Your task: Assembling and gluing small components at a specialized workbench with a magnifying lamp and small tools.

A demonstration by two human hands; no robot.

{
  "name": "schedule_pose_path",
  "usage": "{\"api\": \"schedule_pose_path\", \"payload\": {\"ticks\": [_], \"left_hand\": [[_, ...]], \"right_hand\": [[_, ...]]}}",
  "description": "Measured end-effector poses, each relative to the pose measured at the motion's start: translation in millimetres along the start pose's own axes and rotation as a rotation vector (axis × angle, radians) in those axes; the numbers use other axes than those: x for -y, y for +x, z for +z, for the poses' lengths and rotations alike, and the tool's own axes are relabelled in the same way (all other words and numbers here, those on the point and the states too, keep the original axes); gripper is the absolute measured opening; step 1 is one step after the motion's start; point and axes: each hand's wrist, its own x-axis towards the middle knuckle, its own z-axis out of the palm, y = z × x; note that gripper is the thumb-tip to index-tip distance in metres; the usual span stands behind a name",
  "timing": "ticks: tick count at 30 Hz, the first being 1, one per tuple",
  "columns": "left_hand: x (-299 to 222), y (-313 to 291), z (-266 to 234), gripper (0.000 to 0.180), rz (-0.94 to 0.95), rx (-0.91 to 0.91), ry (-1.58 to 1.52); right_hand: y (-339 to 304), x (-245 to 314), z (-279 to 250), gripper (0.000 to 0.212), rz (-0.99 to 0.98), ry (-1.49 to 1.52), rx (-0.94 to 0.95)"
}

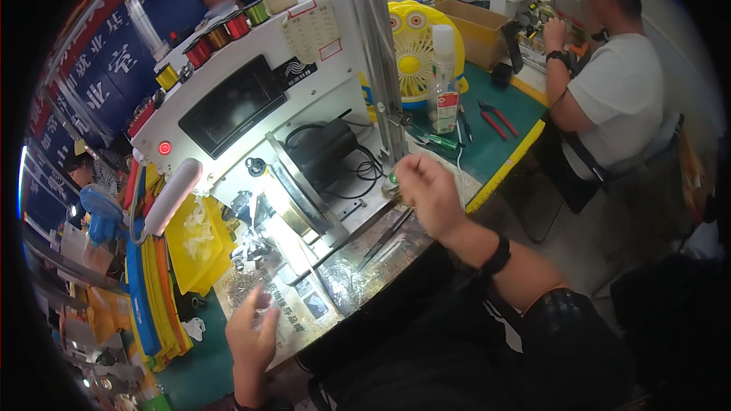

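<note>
My left hand (251, 331) hovers over the near left edge of the work surface (324, 320), thumb and fingers apart, with nothing visible in it. My right hand (432, 194) is raised at the right, its fingers curled together beside a metal post (375, 46). Something small and greenish shows at those fingertips, too small to name. Between the hands stands a white machine (335, 91) with a dark screen (234, 105) and a brightly lit wheel-like part (293, 202). Tweezers-like thin tools (386, 237) lie on the surface near my right wrist.
Red-handled pliers (499, 119), a clear bottle (443, 80) and a yellow fan (415, 49) stand or lie on the green mat at right. A yellow tray (194, 247) is at left, beside a white lamp (173, 196). Another person (628, 76) sits at the right.
</note>
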Motion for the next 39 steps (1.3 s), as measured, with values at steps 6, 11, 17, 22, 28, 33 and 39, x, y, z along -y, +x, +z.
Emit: {"api": "schedule_pose_path", "payload": {"ticks": [6,11,17,22,28,33,39], "left_hand": [[-19.6,5.2,17.5,0.037,0.108,0.062,-0.064],[-26.4,5.8,21.2,0.035,0.151,0.086,-0.051],[-27.6,-0.5,21.6,0.035,0.142,0.124,-0.052],[-25.3,-1.2,22.0,0.034,0.11,0.17,-0.084],[-29.4,-2.7,17.6,0.033,0.087,0.181,-0.112],[-33.0,-0.1,23.0,0.033,0.133,0.206,-0.141],[-34.7,-0.5,23.6,0.034,0.18,0.216,-0.152]], "right_hand": [[23.1,-9.4,-26.9,0.029,0.139,0.134,-0.099],[42.7,-15.3,-6.1,0.037,0.194,0.257,-0.107],[53.2,-21.6,1.2,0.021,0.181,0.273,-0.299],[45.4,-18.3,2.2,0.01,0.249,0.321,0.099],[27.1,10.0,-9.6,0.012,-0.114,-0.038,-0.083],[61.0,19.3,-12.5,0.015,-0.355,-0.459,-0.187],[18.7,28.9,1.3,0.013,-0.06,-0.498,0.524]]}}
